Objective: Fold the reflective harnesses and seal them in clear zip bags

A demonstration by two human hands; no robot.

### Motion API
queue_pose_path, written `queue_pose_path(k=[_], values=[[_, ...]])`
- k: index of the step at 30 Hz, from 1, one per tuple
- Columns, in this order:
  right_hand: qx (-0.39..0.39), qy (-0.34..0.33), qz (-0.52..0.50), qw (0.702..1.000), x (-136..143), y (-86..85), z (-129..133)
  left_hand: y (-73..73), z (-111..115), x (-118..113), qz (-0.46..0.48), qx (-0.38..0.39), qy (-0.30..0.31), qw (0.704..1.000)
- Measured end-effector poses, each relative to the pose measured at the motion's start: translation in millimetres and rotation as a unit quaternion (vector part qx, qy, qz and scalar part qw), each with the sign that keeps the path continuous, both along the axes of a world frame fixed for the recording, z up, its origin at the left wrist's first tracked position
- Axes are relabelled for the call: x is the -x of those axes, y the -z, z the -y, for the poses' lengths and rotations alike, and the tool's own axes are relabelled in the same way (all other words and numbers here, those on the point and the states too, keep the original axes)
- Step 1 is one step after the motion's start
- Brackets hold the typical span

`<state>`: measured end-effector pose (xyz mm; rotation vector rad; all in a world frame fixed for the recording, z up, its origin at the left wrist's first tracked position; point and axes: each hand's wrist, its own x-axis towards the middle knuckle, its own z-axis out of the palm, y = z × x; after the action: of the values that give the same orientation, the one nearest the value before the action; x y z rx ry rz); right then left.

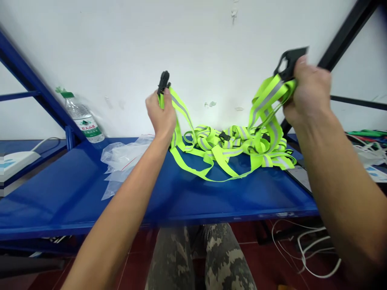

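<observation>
A tangle of neon-yellow reflective straps [238, 139] with grey stripes and black buckles lies at the back of the blue shelf. My left hand [163, 114] is raised left of the pile, closed around a strap end with a black buckle [163, 80] sticking up above the fist. Higher up on the right, my right hand [311, 90] grips looped straps [267, 98] and a black plastic buckle piece [292, 62]. Lengths of strap run from both hands down into the pile. The fingertips of my right hand are partly hidden behind the straps.
Clear plastic bags [123, 157] lie on the blue shelf [75, 193], left of the pile. A water bottle [86, 119] leans by the blue frame post. A flat dark-edged device [300, 177] sits under my right forearm. White cables [317, 249] hang below at right.
</observation>
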<state>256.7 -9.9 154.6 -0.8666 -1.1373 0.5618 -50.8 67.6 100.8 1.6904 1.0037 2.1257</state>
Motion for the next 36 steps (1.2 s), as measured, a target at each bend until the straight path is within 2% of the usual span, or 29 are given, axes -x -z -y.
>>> queue_pose_path(k=[2,4,5,7,9,11,13,15,18,21,24,27,32,36], values=[[0.018,-0.006,0.020,1.000,20.0,20.8,5.2,-0.2,1.3,-0.2,-0.005,-0.034,-0.029,0.999],[0.042,-0.018,0.040,0.998,39.3,46.6,7.6,5.5,5.8,-5.3,-0.031,-0.033,-0.023,0.999],[0.055,-0.023,0.047,0.997,47.2,59.7,7.1,10.2,8.9,-9.1,-0.051,-0.017,0.003,0.999],[0.077,-0.035,0.050,0.995,58.9,84.1,2.8,22.4,15.3,-16.6,-0.092,0.052,0.098,0.990],[0.095,-0.050,0.047,0.993,65.4,105.0,-3.4,35.9,20.9,-21.4,-0.123,0.155,0.211,0.957],[0.115,-0.065,0.052,0.990,68.1,122.7,-8.3,49.1,24.6,-21.8,-0.137,0.244,0.296,0.913],[0.144,-0.077,0.062,0.985,68.1,136.9,-10.5,60.6,25.9,-19.0,-0.139,0.285,0.339,0.886],[0.165,-0.081,0.074,0.980,66.0,147.1,-10.7,69.5,25.9,-15.3,-0.147,0.295,0.351,0.877],[0.163,-0.083,0.086,0.979,60.7,154.0,-8.8,76.5,26.4,-11.4,-0.171,0.307,0.341,0.872],[0.147,-0.101,0.084,0.980,56.0,152.6,-4.6,77.1,28.5,-9.4,-0.167,0.314,0.337,0.872],[0.145,-0.136,0.066,0.978,53.0,147.2,0.0,75.1,29.0,-5.9,-0.150,0.307,0.298,0.891],[0.131,-0.114,0.004,0.985,47.9,142.2,1.0,72.5,26.6,0.1,-0.100,0.304,0.294,0.901],[0.121,-0.039,-0.099,0.987,32.8,137.8,-0.8,67.7,26.0,7.9,-0.058,0.348,0.377,0.856],[0.126,-0.041,-0.080,0.988,34.5,136.3,3.9,64.2,32.1,8.0,-0.131,0.385,0.400,0.821]])
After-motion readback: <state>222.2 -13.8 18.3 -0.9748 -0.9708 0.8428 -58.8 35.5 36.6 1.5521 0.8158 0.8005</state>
